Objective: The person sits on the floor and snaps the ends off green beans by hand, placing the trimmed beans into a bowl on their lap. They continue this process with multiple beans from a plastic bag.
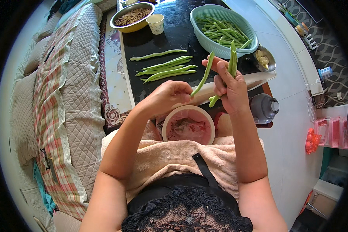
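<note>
My left hand [171, 94] pinches the lower end of a single green bean [203, 76] between thumb and fingertips. The bean slants up to the right, its upper end by the index finger of my right hand [232, 86]. That hand is closed around a few more green beans [232, 62], which stick out above and below the fist. Several loose green beans [167, 69] lie in a rough row on the black tabletop [170, 42], beyond my left hand. Below both hands, a round bin [167, 129] with a pale rim and a reddish lining stands at my knees.
A light blue plastic basket [197, 31] at the far right of the table holds many green beans. Beside it sits a metal bowl [272, 65] of pale pieces. Far left are a bowl of brown beans [123, 29] and a paper cup [156, 24]. A grey jug [263, 108] stands right.
</note>
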`<state>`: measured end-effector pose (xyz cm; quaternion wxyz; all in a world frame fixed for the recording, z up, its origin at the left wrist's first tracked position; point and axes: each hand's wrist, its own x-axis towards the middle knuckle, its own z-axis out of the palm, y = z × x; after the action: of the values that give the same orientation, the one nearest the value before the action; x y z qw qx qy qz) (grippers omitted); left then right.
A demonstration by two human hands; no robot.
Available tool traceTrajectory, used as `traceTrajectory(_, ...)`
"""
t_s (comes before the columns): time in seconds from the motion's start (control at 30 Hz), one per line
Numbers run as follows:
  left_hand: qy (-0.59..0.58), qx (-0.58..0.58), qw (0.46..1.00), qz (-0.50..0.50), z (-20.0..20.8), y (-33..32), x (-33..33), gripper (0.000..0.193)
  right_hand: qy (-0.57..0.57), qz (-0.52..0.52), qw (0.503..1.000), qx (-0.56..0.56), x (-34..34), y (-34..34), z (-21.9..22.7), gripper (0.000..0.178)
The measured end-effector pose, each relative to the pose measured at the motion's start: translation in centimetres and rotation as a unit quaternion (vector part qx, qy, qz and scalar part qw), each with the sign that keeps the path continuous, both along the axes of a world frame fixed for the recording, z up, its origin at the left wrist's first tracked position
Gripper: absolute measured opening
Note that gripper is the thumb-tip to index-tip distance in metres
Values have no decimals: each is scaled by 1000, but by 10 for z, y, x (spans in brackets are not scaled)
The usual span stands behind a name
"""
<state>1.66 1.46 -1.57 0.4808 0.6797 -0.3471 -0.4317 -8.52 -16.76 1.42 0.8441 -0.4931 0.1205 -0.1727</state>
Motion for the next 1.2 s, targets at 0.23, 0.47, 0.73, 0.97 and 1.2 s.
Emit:
traceTrajectory(0.23, -16, -44, 998, -46, -3, -5, -7, 19, 12, 17, 999, -46, -3, 2, 3, 20)
traceTrajectory(0.47, -207, -193, 943, 174, 18, -5, -6, 30, 32, -42, 874, -483, -6, 6, 0, 15)
traceTrajectory(0.73, -161, -91, 965, 185, 3, -1, 0, 13, 16, -36, 770, -637, -8, 13, 2, 19)
traceTrajectory(0.97, -124, -71, 974, 175, 11, 1, -1, 13, 6, -54, 763, -644, -7, 23, -1, 17)
traceTrajectory(1.2, -5, -153, 966, 207, 0, 1, 0, 11, -11, -95, 777, -622, -4, 32, 0, 18)
